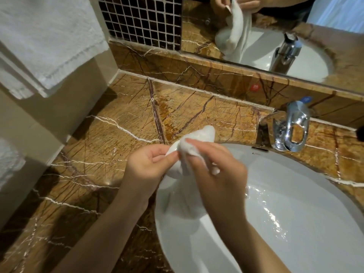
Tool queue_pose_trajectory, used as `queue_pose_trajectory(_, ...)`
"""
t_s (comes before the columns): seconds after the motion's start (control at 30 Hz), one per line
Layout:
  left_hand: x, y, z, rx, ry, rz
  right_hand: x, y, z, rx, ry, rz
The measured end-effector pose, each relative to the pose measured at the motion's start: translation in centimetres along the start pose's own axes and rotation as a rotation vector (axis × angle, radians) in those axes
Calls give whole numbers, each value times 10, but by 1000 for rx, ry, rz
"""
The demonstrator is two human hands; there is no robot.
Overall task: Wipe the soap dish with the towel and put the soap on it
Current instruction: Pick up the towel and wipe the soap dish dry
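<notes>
Over the left rim of the sink, my left hand [145, 166] pinches the edge of a glossy white soap dish [172, 150]. My right hand [220, 174] presses a white towel [187, 201] against the dish with its fingers. The towel wraps over most of the dish and hangs down into the basin. A rounded white end [206, 133] sticks out above my fingers; I cannot tell whether it is dish or towel. No soap is in view.
The white sink [295, 194] is wet, with a chrome faucet [291, 129] at its back. Brown marble counter [98, 144] lies to the left. White towels [49, 46] hang at the upper left. A mirror [275, 26] behind reflects my hands.
</notes>
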State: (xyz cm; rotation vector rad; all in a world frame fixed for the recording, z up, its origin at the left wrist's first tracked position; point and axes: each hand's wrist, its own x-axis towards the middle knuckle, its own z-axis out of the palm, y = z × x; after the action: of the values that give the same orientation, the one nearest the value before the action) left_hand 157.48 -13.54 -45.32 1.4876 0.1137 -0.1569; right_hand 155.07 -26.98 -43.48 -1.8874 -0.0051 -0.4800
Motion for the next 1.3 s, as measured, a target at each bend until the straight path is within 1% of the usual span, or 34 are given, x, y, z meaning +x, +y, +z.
queue_pose_trajectory(0.03,0,0,1,13,7,16,-2,4,5,-107,-44,-109)
queue_pose_trajectory(0.07,0,-1,2,24,27,27,-4,10,7,-181,-70,-163)
queue_pose_trajectory(0.13,-1,-2,2,16,77,27,-5,21,10,-224,-62,-165)
queue_pose_trajectory(0.2,-1,-5,2,-23,120,-4,-5,27,11,-185,-13,-131)
queue_pose_trajectory(0.33,-1,-6,2,-126,165,-57,0,32,6,-86,35,101)
queue_pose_trajectory(0.4,1,-5,5,-210,165,-91,-1,36,2,-81,38,166)
queue_pose_trajectory(0.47,4,-3,7,-318,159,-121,-3,35,0,-94,49,159)
queue_pose_trajectory(0.53,7,-1,9,-450,153,-140,-7,34,0,-116,52,101)
queue_pose_trajectory(0.6,9,1,8,-557,149,-150,-12,33,0,-58,52,113)
queue_pose_trajectory(0.7,8,-2,8,-577,90,-165,-13,35,-4,229,85,330)
queue_pose_trajectory(0.8,6,-9,7,-548,74,-178,-4,41,-12,446,114,607)
queue_pose_trajectory(0.83,6,-10,6,-542,63,-180,0,43,-14,514,88,682)
queue_pose_trajectory(0.9,8,-12,3,-537,25,-199,6,47,-16,645,9,762)
queue_pose_trajectory(0.97,8,-13,-1,-508,-60,-231,12,50,-21,771,-57,816)
queue_pose_trajectory(1.03,7,-12,-5,-428,-170,-264,17,53,-27,841,-134,868)
queue_pose_trajectory(1.2,11,-4,-16,-294,-374,-378,31,56,-36,737,-291,897)
queue_pose_trajectory(1.3,15,2,-14,-258,-389,-481,41,56,-35,648,-367,879)
